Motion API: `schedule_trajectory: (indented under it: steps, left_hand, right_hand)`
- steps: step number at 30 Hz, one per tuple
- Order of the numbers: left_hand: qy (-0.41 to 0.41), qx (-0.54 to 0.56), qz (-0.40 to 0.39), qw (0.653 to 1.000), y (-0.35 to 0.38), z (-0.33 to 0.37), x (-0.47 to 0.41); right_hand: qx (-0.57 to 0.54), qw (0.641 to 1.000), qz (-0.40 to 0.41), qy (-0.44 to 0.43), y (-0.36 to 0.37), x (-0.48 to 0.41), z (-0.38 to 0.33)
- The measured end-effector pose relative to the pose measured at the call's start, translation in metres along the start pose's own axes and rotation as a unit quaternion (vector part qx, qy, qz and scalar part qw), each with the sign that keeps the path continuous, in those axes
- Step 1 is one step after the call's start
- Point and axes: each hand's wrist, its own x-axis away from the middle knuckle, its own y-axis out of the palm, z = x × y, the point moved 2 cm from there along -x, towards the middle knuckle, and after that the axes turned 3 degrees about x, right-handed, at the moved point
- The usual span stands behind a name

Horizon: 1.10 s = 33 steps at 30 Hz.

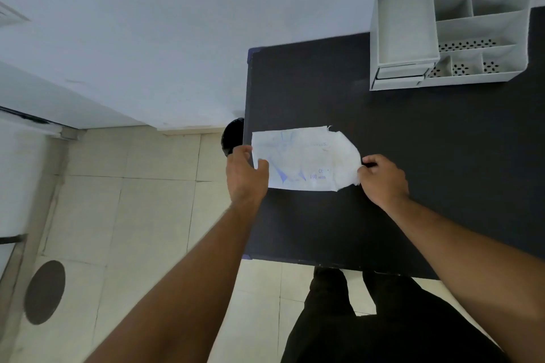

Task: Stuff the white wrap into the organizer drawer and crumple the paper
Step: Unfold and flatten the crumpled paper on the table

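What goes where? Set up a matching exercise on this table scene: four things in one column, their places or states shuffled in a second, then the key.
Things
1. left hand
2. right hand
3. organizer
4. table

Places or states
A. black surface under everything
B. grips the paper's crumpled end
C. stands at the far right corner
D. grips the paper's straight end, by the table edge

Pairs: 1-D, 2-B, 3-C, 4-A. Both hands hold the printed white paper.
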Motion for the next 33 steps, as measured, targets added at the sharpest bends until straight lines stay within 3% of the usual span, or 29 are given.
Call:
schedule_trajectory:
  steps: [4, 9, 12, 19, 25, 28, 30, 33]
  left_hand:
    - [0.1, -0.069, -0.07, 0.99, 0.027, -0.006, 0.022]
    - [0.228, -0.198, -0.199, 0.932, 0.075, 0.005, 0.046]
    - [0.202, -0.236, -0.233, 0.921, 0.096, 0.005, 0.049]
    - [0.209, -0.266, -0.223, 0.914, 0.106, 0.003, 0.046]
    - [0.232, -0.273, -0.246, 0.901, 0.095, 0.006, 0.029]
    - [0.234, -0.272, -0.258, 0.897, 0.095, 0.006, 0.023]
    - [0.235, -0.279, -0.259, 0.895, 0.097, 0.009, 0.022]
    - [0.243, -0.297, -0.242, 0.891, 0.101, 0.02, 0.019]
  right_hand:
    - [0.006, 1.0, 0.006, 0.028, 0.002, 0.0, -0.004]
    - [-0.042, 0.998, -0.012, 0.035, 0.003, -0.003, -0.014]
    - [-0.084, 0.994, -0.031, 0.062, 0.008, -0.005, -0.017]
    - [-0.16, 0.984, -0.042, 0.067, 0.018, -0.009, -0.019]
    - [-0.275, 0.953, -0.034, 0.12, 0.026, -0.008, -0.02]
    - [-0.332, 0.931, -0.09, 0.121, 0.028, -0.003, -0.02]
    - [-0.336, 0.925, -0.142, 0.107, 0.029, 0.0, -0.022]
    - [-0.305, 0.94, -0.126, 0.09, 0.023, -0.008, -0.02]
